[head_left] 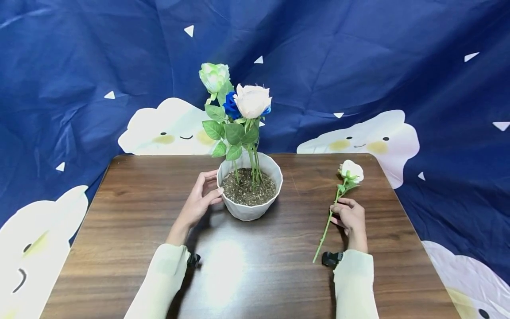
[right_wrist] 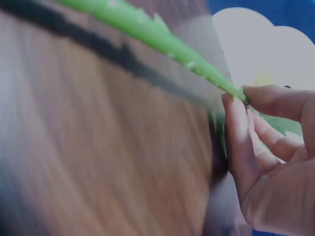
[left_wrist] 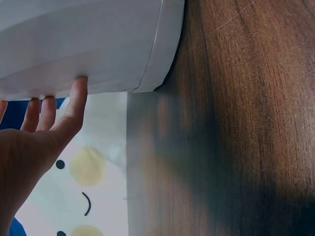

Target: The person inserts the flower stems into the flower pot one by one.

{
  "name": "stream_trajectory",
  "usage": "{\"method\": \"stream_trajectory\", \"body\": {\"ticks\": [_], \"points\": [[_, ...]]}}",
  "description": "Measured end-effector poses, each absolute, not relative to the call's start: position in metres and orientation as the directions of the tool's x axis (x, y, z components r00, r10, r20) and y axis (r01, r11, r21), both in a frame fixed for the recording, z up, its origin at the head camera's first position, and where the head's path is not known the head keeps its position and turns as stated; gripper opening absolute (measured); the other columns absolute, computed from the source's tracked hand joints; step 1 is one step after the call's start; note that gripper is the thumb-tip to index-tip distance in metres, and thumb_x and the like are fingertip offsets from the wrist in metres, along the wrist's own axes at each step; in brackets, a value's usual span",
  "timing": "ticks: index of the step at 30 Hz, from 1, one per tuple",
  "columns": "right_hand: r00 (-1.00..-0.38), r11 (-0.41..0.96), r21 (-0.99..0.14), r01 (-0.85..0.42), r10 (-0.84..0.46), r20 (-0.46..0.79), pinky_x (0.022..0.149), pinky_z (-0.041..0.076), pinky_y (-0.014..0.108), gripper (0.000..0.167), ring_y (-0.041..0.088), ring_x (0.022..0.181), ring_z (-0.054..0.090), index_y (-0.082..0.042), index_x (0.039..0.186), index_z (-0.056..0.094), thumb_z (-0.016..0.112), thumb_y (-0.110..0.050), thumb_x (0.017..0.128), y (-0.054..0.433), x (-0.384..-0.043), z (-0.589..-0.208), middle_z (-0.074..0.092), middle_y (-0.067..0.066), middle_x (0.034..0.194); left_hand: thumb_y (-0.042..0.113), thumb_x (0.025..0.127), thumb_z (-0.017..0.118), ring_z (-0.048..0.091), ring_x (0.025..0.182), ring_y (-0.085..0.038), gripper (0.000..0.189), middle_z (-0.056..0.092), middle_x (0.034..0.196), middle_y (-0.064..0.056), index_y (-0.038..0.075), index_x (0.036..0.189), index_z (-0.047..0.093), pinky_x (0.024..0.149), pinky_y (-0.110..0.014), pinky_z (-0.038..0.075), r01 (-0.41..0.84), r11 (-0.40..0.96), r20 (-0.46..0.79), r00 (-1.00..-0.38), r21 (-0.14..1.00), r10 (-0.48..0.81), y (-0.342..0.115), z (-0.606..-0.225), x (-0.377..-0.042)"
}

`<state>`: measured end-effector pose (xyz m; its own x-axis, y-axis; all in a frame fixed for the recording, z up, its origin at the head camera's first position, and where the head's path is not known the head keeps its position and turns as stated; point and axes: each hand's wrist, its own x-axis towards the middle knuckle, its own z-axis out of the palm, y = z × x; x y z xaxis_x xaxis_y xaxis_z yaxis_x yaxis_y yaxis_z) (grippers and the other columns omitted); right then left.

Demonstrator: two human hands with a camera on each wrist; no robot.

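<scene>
A white faceted flowerpot [head_left: 248, 212] filled with dark soil stands on the wooden table. Pale pink, green-white and blue roses rise from it on leafy stems. My left hand [head_left: 198, 198] is at the pot's left side. In the left wrist view, the fingertips [left_wrist: 78, 88] touch the outer wall of the pot [left_wrist: 93, 49] without wrapping round it. To the right, my right hand [head_left: 349, 216] pinches the green stem of a white rose [head_left: 352, 171] between thumb and fingers. The bloom points away from me, and the bare stem end [right_wrist: 142, 32] slants toward me above the tabletop.
The brown wooden table [head_left: 279, 274] reaches back to a blue cloth backdrop [head_left: 338, 53] printed with white clouds and triangles. The tall roses [head_left: 253, 101] lean above the pot's back rim. A black wrist device [head_left: 331, 259] sits at the right cuff.
</scene>
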<state>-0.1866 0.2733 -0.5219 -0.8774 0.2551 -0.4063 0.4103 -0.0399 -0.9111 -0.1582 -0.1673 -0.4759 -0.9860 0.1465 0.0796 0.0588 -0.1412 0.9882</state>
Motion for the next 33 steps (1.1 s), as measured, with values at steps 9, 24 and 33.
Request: {"method": "stream_trajectory", "body": {"ticks": [9, 24, 33], "points": [[-0.860, -0.239, -0.903, 0.356, 0.293, -0.417, 0.063, 0.061, 0.027, 0.033, 0.005, 0.075, 0.064, -0.005, 0.124, 0.052, 0.063, 0.005, 0.094, 0.262, -0.194, -0.513, 0.071, -0.006, 0.087, 0.003, 0.097, 0.059, 0.044, 0.133, -0.042, 0.057, 0.040, 0.148, -0.026, 0.002, 0.149, 0.035, 0.091, -0.048, 0.056, 0.064, -0.143, 0.086, -0.985, 0.988, 0.149, -0.167, -0.475, -0.159], [-0.915, -0.473, -0.877, 0.084, 0.312, -0.256, 0.065, 0.063, 0.038, 0.033, 0.018, 0.079, 0.067, 0.002, 0.116, 0.054, 0.067, 0.016, 0.088, 0.243, -0.198, -0.483, 0.066, 0.006, 0.086, 0.003, 0.097, 0.059, 0.044, 0.133, -0.042, 0.057, 0.040, 0.149, -0.026, 0.002, 0.149, 0.034, 0.091, -0.047, 0.056, 0.058, -0.139, 0.079, -0.986, 0.989, 0.148, -0.168, -0.477, -0.158], [-0.929, -0.502, -0.864, 0.028, 0.307, -0.209, 0.068, 0.063, 0.041, 0.029, 0.020, 0.079, 0.067, -0.003, 0.110, 0.060, 0.065, 0.016, 0.089, 0.235, -0.199, -0.474, 0.065, 0.008, 0.089, 0.002, 0.097, 0.058, 0.044, 0.133, -0.043, 0.058, 0.039, 0.148, -0.027, 0.001, 0.149, 0.034, 0.090, -0.044, 0.057, 0.058, -0.144, 0.079, -0.986, 0.988, 0.146, -0.167, -0.476, -0.158]]}}
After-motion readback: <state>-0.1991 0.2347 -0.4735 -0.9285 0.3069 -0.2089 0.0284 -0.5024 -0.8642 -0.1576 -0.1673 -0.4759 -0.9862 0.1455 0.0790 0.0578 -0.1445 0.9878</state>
